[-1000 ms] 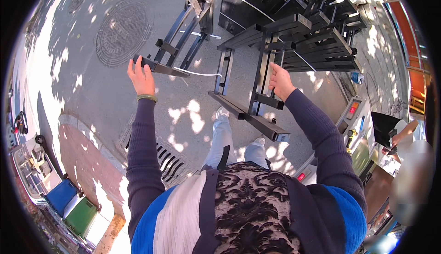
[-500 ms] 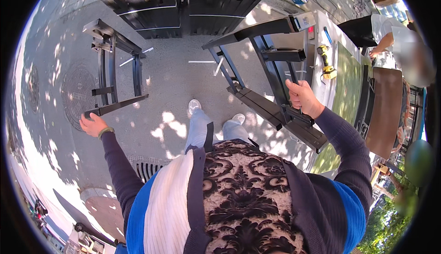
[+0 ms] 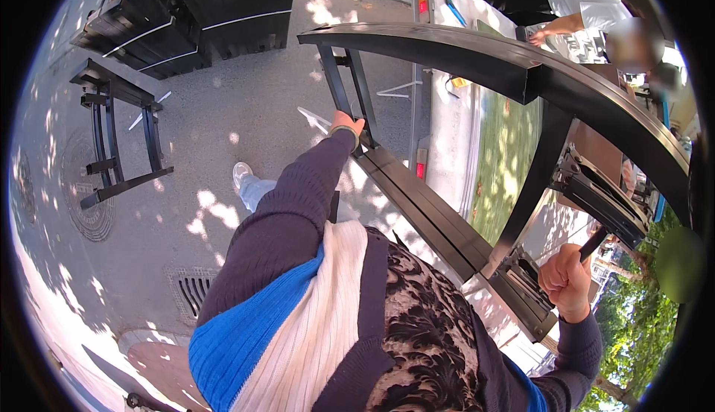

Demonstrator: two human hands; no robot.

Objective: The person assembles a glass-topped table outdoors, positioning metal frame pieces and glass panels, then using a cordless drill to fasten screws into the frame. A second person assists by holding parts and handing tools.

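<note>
Looking down: a person's chest in a blue, white and dark patterned sweater fills the near middle, both arms reaching out to a black metal frame (image 3: 447, 211) lifted off the ground
Right hand (image 3: 567, 281): near right, fist wrapped tight around a thin black bar at the frame's near end, probably to bear its weight from below
Left hand (image 3: 347, 125): farther out, middle, fingers curled closed over an upright post of the same frame, likely steadying the far end
Frame position: tilted across the right half, its long top rail arching overhead from the middle to the right edge, lower rail slanting down toward the right hand; held clear of the pavement
Feet: one white shoe (image 3: 241, 173) shows below the left arm on grey paving dappled with sun
Left side: a second black frame (image 3: 119, 144) stands alone on the pavement, near a round manhole cover (image 3: 88, 211)
Far: a stack of black frames (image 3: 194, 10) at the top
Far right: another person (image 3: 566, 2) in a white top leans over a pale table, well apart
</note>
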